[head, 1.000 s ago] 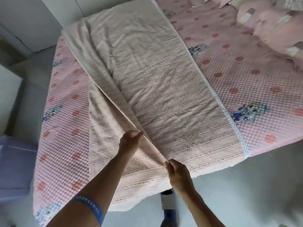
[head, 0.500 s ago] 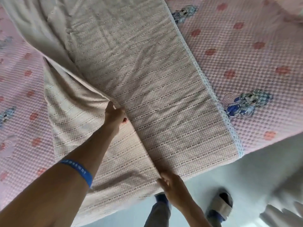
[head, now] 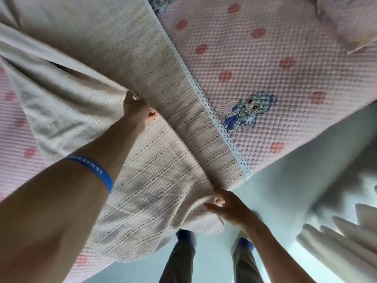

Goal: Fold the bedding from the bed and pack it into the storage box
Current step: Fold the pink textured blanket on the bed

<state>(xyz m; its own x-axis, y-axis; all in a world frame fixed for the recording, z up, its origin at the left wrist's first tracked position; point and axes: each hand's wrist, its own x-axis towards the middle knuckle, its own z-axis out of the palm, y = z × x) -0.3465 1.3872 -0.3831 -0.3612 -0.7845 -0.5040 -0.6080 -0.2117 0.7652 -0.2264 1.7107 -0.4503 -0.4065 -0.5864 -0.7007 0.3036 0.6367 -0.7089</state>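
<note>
A beige waffle-weave blanket point(head: 114, 64) with dotted stripes and a white lace edge lies across the pink bed point(head: 265, 58). One flap of it is folded over toward the right, making a diagonal crease. My left hand point(head: 136, 109) reaches out over the bed and grips that raised fold, fingers tucked under the cloth. My right hand point(head: 226, 205) pinches the blanket's near edge where it hangs off the bed's foot. No storage box is in view.
The pink quilted sheet has red spots and a cartoon figure point(head: 246, 110). A pink pillow point(head: 346, 23) lies at the top right. My legs and blue slippers point(head: 184, 235) stand on the pale floor. White curtain folds point(head: 342, 242) hang at the lower right.
The camera has dropped closer to the bed. My left hand has carried the fold farther right across the blanket. My right hand stays at the near edge.
</note>
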